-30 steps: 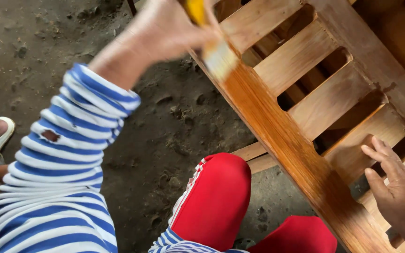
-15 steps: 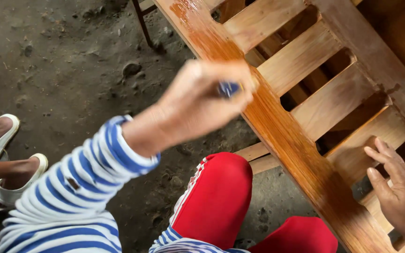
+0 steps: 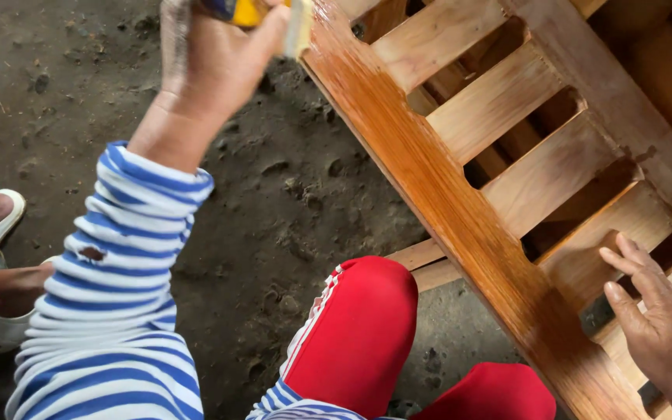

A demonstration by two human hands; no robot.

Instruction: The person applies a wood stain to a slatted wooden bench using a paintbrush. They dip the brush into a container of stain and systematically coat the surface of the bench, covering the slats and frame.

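The left hand, at the far left, pinches what seems a brush in its grip against the glossy wooden rail. The right hand lies spread on a slat.

Left hand raised, fingers clenched, right hand flat, spread

I see a wooden slatted frame, its long rail glossy and wet amber, the slats matt pale wood; the ground is rough, crumbly dirt; striped cloth sleeve
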